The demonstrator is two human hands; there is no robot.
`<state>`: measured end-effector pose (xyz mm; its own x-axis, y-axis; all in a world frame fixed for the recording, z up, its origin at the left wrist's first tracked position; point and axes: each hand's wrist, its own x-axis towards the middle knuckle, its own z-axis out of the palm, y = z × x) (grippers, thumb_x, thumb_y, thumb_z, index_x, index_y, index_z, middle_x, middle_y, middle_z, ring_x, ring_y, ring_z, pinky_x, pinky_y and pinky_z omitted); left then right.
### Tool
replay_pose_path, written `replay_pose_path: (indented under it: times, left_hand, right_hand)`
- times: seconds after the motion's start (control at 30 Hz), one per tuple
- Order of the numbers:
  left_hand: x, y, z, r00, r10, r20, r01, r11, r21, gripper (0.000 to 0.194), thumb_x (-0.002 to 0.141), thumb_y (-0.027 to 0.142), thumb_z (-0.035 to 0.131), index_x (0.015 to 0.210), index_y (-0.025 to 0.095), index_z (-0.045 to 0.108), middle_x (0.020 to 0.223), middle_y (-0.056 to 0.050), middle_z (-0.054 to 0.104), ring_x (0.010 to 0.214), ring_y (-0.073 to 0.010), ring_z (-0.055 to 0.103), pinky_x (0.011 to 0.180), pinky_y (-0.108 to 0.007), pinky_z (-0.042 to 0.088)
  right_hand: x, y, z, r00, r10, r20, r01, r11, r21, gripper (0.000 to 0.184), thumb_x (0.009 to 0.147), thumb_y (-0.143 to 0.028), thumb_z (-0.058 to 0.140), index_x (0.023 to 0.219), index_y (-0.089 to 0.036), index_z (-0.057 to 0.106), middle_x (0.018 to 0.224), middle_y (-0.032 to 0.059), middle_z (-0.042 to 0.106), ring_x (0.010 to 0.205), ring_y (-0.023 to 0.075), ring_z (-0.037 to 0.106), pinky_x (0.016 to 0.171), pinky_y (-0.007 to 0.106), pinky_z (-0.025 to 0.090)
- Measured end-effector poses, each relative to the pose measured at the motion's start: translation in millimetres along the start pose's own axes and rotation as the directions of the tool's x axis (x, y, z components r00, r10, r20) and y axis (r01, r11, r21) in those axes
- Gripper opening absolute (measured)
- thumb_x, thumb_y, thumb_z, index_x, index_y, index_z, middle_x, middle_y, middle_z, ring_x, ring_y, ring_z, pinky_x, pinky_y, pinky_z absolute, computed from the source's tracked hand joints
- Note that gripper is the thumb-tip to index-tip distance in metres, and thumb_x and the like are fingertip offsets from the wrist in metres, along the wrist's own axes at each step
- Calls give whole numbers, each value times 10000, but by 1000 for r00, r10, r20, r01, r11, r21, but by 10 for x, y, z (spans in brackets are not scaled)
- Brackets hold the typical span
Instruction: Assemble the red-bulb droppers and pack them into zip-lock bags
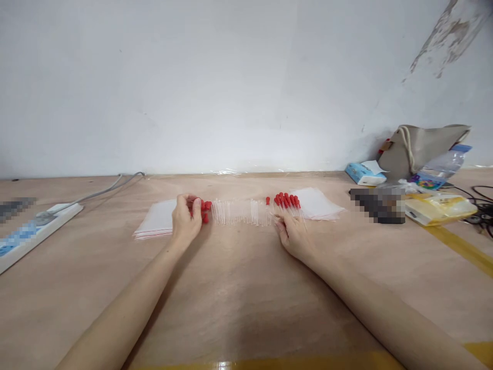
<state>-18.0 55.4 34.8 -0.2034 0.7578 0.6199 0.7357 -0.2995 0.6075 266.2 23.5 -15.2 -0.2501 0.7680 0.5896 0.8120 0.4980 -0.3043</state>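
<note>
Several clear droppers with red bulbs lie in two groups on the wooden table. My left hand is curled round the red bulbs of the left group of droppers. My right hand rests with its fingers closed on the right group of droppers, whose red bulbs point away from me. The clear tips of both groups meet in the middle between my hands. A stack of small clear zip bags lies under and left of my left hand. More clear bags lie just right of my right hand.
A white power strip with a grey cable lies at the left. At the right stand a blue tissue pack, a beige drawstring bag, a plastic bottle, a yellow packet and black cables. A white wall backs the table.
</note>
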Motion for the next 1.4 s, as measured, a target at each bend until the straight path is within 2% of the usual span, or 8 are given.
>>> replay_pose_path:
  times: [0.07,0.17,0.27,0.37,0.63,0.9,1.13,1.4]
  left_hand:
    - [-152,112,99,993,30,114,-7,981,-193,228,841,275,403,1035,178,473,857,-36,609,707,-144,590,669,-281,462]
    - [-424,245,242,923,124,365,29,922,-387,174,838,222,389,869,175,554,827,-30,614,733,-135,594,703,-277,462]
    - [-627,303,318,876,109,469,88,922,-378,92,793,265,502,767,177,512,731,-9,588,691,-140,581,625,-257,448]
    - [-704,311,335,844,94,528,107,935,-338,167,765,293,556,720,185,438,631,32,518,593,-117,546,520,-215,391]
    - [-703,291,357,834,139,533,81,926,-369,247,785,280,548,1005,207,464,847,-10,581,650,-115,556,581,-239,425]
    - [-696,283,353,809,187,557,-1,949,-317,194,814,308,511,959,198,579,825,-14,632,683,-136,567,606,-252,443]
    - [-697,296,334,826,297,480,-132,929,-347,171,837,291,493,854,182,624,785,-14,624,743,-139,562,678,-248,432]
    - [-707,335,290,754,383,533,-213,911,-354,162,850,245,473,862,179,621,791,-19,613,719,-124,552,670,-237,424]
  right_hand:
    - [-15,-2,4,1000,-30,-8,30,999,-12,276,885,-216,319,1109,-164,472,907,78,610,799,174,556,712,297,349]
    - [-42,-28,-11,998,-60,-14,59,998,-33,255,884,-207,340,1049,-185,534,922,72,603,821,167,550,715,292,348]
    - [-62,-71,-34,998,-67,-11,67,998,4,222,877,-228,370,967,-190,570,907,62,604,804,153,549,742,298,336]
    - [-64,-130,-39,998,-57,-3,57,996,66,208,870,-269,392,904,-192,583,803,32,606,676,123,535,735,298,325]
    - [-50,-264,-40,993,-110,45,105,988,113,212,877,-258,386,889,-194,587,796,25,621,713,120,537,758,304,285]
    - [-24,-263,-14,980,-185,67,179,980,88,201,869,-252,402,902,-187,590,819,30,633,711,114,543,757,305,276]
    - [-12,-183,25,969,-241,62,229,961,156,171,864,-237,440,895,-214,607,839,4,657,711,104,564,766,312,250]
    - [9,-131,21,952,-294,86,282,951,128,191,868,-241,436,876,-235,626,847,-3,654,723,102,553,754,319,217]
